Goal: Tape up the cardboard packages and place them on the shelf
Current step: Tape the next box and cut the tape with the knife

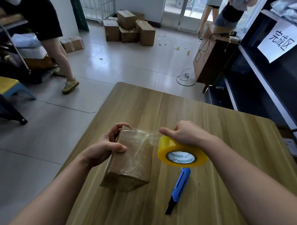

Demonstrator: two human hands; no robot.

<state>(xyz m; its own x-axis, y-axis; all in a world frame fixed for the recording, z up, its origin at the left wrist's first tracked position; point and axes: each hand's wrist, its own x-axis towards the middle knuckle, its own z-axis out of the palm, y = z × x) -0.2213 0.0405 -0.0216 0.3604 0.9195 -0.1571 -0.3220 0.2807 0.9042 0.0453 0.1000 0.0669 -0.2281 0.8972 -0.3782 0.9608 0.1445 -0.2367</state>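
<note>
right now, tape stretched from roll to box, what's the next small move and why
Probably draw the tape roll down over the edge of the box and smooth the strip on: the left hand steadies the box, the right hand grips the roll, and the clear strip bridges them, uncut.

Table: wood-grain laminate look, smooth, satin sheen. On the table, cardboard package: matt brown kraft board, with wrinkled clear glossy film tape over its top and far end. Over the table's middle, tape roll: translucent yellow plastic film, glossy, printed paper core. Near edge of the table, utility knife: blue matt plastic body, black tip. Floor beyond the table: pale glazed tile, glossy, reflective. Cartons far beyond the table: matt brown cardboard. Shelf right of the table: dark boards, grey metal-looking rails. Sign up right of the table: white matt paper.
</note>
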